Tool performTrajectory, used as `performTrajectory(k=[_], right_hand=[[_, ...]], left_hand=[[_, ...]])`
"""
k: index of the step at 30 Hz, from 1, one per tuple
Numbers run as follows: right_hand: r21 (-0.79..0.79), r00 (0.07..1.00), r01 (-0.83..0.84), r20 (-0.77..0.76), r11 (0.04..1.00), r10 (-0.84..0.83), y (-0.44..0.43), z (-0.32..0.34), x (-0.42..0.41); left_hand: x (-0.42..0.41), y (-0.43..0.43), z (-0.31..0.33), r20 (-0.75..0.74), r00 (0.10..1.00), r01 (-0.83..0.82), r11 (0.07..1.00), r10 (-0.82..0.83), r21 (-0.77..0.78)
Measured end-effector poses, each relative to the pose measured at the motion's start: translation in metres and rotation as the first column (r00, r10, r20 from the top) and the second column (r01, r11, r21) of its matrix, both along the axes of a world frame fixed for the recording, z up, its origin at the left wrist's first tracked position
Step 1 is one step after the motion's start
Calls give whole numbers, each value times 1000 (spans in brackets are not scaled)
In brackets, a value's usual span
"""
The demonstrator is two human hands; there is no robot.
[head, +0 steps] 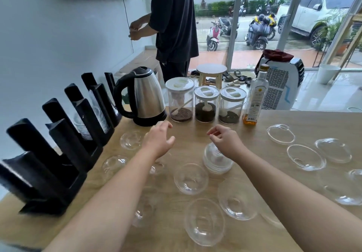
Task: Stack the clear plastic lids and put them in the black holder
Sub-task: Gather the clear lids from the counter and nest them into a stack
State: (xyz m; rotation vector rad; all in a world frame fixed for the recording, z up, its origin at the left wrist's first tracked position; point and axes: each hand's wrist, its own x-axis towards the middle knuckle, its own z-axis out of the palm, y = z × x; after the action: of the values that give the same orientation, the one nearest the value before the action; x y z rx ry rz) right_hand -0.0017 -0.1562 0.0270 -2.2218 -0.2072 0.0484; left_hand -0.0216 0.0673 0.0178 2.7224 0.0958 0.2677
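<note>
Wooden table [293,118] carries the black holder [58,146] along its left edge, with loose clear lids [191,179] scattered across it. A small stack of lids [216,161] sits mid-table under the right hand [225,142], whose fingers curl loosely, gripping nothing. The left hand [158,138] hovers spread and empty.

Open spot: bare wooden table [188,140] between both hands.
In the way: loose clear lids [191,179] everywhere; kettle [146,97] and jars [205,104] behind.
Left edge: black holder [64,140].
</note>
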Motion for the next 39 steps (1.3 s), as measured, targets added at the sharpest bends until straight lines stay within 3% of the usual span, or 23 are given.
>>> performTrajectory(k=[5,10,15,21,27,32,35,39], right_hand=[[-133,947,-314,31,940,320,68,3,-19],[-436,809,-544,-46,717,586,113,-7,-32],[-594,755,-577,-126,560,644,126,-29,-32],[-670,750,-503,-25,546,661,129,-40,-29],[-509,770,-457,183,729,611,121,-37,-25],[-281,845,-354,313,892,434,104,-25,-19],[-76,920,-231,307,970,243,84,-16,-14],[178,981,-66,189,982,32,46,-4,-3]], left_hand=[[-14,62,-5,-48,977,-203,972,210,118],[-21,97,-20,-199,937,-214,920,289,329],[-24,107,-40,-222,937,-141,875,269,464],[-26,109,-48,-136,962,-146,865,238,480],[-27,108,-43,4,982,-172,891,187,420],[-23,99,-23,139,979,-187,923,148,335],[-21,83,-7,227,967,-171,956,116,238],[-16,55,8,294,948,-125,992,125,-20]])
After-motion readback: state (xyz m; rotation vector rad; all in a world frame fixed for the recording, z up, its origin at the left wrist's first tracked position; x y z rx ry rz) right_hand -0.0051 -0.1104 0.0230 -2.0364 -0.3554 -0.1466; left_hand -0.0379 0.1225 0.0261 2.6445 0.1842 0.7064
